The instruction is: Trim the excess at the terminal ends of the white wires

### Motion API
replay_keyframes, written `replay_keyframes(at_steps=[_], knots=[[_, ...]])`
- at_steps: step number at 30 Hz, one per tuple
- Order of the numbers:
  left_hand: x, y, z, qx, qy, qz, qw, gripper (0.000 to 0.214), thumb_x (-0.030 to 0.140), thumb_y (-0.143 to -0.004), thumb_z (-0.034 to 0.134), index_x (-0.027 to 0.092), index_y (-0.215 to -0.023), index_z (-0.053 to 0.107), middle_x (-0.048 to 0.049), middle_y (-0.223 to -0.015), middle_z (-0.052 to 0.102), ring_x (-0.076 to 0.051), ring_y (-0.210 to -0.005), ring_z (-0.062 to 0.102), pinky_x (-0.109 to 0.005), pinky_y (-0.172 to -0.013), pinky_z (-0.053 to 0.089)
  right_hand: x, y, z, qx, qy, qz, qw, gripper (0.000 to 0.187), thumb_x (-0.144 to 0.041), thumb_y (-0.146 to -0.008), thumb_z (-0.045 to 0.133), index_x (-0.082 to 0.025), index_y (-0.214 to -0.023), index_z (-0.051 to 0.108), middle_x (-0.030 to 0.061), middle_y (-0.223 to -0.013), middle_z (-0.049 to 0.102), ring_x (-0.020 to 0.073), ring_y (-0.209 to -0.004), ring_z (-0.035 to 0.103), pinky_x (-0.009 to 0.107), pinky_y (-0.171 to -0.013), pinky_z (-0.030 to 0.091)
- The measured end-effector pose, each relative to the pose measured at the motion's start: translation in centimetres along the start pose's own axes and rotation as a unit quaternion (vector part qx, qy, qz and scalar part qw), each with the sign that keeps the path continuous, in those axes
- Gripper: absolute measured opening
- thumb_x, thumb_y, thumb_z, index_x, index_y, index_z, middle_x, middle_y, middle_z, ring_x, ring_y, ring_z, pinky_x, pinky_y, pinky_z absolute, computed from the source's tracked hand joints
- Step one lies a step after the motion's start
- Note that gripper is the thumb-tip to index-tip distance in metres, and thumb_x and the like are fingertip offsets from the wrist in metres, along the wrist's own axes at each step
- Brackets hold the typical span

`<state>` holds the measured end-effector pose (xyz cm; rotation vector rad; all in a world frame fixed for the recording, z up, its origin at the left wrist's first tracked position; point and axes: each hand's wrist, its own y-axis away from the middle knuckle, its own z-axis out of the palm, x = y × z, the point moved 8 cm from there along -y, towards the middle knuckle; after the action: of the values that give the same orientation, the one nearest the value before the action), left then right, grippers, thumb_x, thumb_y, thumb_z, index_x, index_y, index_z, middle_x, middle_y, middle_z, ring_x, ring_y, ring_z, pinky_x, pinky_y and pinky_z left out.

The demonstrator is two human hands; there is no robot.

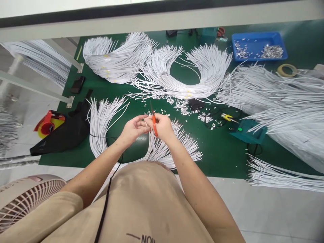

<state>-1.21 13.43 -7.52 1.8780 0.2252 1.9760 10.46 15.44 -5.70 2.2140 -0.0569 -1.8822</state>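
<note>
My right hand [164, 127] is closed around an orange-handled hand tool [154, 125] with a slim dark tip pointing away from me; its exact kind is unclear. Close beside it, my left hand [134, 130] pinches the end of a white wire [145, 123] between thumb and fingers. Both hands are over a curved bundle of white wires [162, 148] whose ends fan out to the right and whose other side [97, 128] rises at the left. Small silvery pieces [182, 106] lie scattered on the green table [215, 155] beyond my hands.
More white wire bundles [118, 64] lie along the back, with a large pile [278, 98] at right. A blue tray [259, 58] holds silvery pieces. Yellow-handled pliers [227, 117] lie near a teal device [249, 131]. A red tape dispenser [48, 125] sits left; a fan [32, 199] stands lower left.
</note>
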Motion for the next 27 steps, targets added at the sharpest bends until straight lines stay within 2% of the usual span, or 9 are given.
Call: replay_keyframes(at_steps=[4,7,9,11,12,14,16,21,27], knots=[[0.3,0.5,0.1,0.003,-0.022,0.002,1.0,0.051,0.028,-0.062,0.073,0.017,-0.108,0.055,0.0003,-0.067,0.065,-0.016,-0.067,0.062,-0.025,-0.059,0.043,1.2,0.4,1.4,-0.107,-0.211,0.083,0.968,0.029,-0.042,-0.067,0.061,-0.014,-0.072,0.063,-0.0034,-0.052,0.052,0.01,-0.05,0.049,0.024,-0.053,0.039],[0.4,0.8,0.2,0.003,-0.019,0.005,1.0,0.042,0.029,-0.064,0.071,0.018,-0.101,0.055,0.0006,-0.067,0.066,-0.016,-0.067,0.063,-0.026,-0.063,0.045,1.4,0.7,1.3,-0.124,-0.228,0.088,0.962,0.031,-0.042,-0.065,0.063,-0.013,-0.075,0.063,-0.0024,-0.056,0.055,0.0103,-0.052,0.05,0.024,-0.055,0.04],[0.4,0.8,0.2,0.0,-0.006,0.008,1.0,0.036,0.029,-0.065,0.071,0.017,-0.095,0.055,0.0004,-0.069,0.066,-0.015,-0.068,0.064,-0.028,-0.068,0.047,2.0,0.6,0.4,-0.089,-0.152,0.082,0.981,0.03,-0.042,-0.067,0.061,-0.013,-0.076,0.064,-0.001,-0.061,0.057,0.0106,-0.056,0.051,0.024,-0.058,0.04],[0.4,0.7,0.0,0.006,-0.006,0.009,1.0,0.033,0.029,-0.063,0.072,0.016,-0.089,0.056,-0.0002,-0.07,0.066,-0.016,-0.067,0.064,-0.03,-0.071,0.049,2.5,0.6,-0.9,-0.045,-0.003,0.069,0.997,0.026,-0.039,-0.071,0.057,-0.014,-0.073,0.064,0.0007,-0.065,0.059,0.0115,-0.06,0.052,0.024,-0.059,0.039],[0.5,0.7,-0.1,0.012,-0.014,0.01,1.0,0.032,0.029,-0.063,0.073,0.015,-0.086,0.056,-0.0005,-0.069,0.066,-0.016,-0.066,0.064,-0.031,-0.071,0.049,2.6,0.6,-1.4,-0.031,0.086,0.056,0.994,0.024,-0.037,-0.072,0.055,-0.014,-0.07,0.063,0.0017,-0.067,0.06,0.0122,-0.062,0.052,0.024,-0.059,0.038],[0.6,0.6,-0.3,0.022,-0.033,0.014,0.999,0.03,0.029,-0.062,0.073,0.014,-0.083,0.057,-0.0011,-0.068,0.065,-0.016,-0.065,0.064,-0.03,-0.069,0.05,2.3,0.7,-1.8,-0.026,0.248,0.017,0.968,0.022,-0.032,-0.075,0.051,-0.015,-0.065,0.062,0.0034,-0.071,0.061,0.0135,-0.065,0.053,0.024,-0.059,0.036],[0.7,0.6,-0.3,0.023,-0.051,0.021,0.998,0.029,0.029,-0.063,0.072,0.014,-0.082,0.058,-0.0015,-0.068,0.065,-0.016,-0.064,0.064,-0.03,-0.069,0.05,1.7,0.9,-1.6,-0.039,0.351,-0.022,0.935,0.022,-0.029,-0.076,0.048,-0.016,-0.065,0.062,0.0044,-0.076,0.062,0.0144,-0.067,0.054,0.024,-0.06,0.035],[1.3,0.7,-0.1,0.024,-0.091,0.048,0.994,0.025,0.027,-0.066,0.07,0.014,-0.083,0.058,-0.0016,-0.069,0.064,-0.014,-0.064,0.064,-0.029,-0.068,0.051,0.6,1.3,-1.3,-0.054,0.461,-0.054,0.884,0.022,-0.031,-0.08,0.046,-0.018,-0.073,0.063,0.0056,-0.08,0.063,0.0172,-0.074,0.057,0.027,-0.067,0.037],[1.7,0.8,-0.3,0.027,-0.117,0.06,0.991,0.024,0.028,-0.067,0.068,0.014,-0.085,0.059,-0.0019,-0.072,0.064,-0.014,-0.065,0.063,-0.027,-0.067,0.05,0.6,1.6,-1.2,-0.074,0.499,-0.047,0.862,0.023,-0.032,-0.082,0.046,-0.018,-0.081,0.065,0.0072,-0.083,0.064,0.0177,-0.077,0.058,0.027,-0.071,0.038]])
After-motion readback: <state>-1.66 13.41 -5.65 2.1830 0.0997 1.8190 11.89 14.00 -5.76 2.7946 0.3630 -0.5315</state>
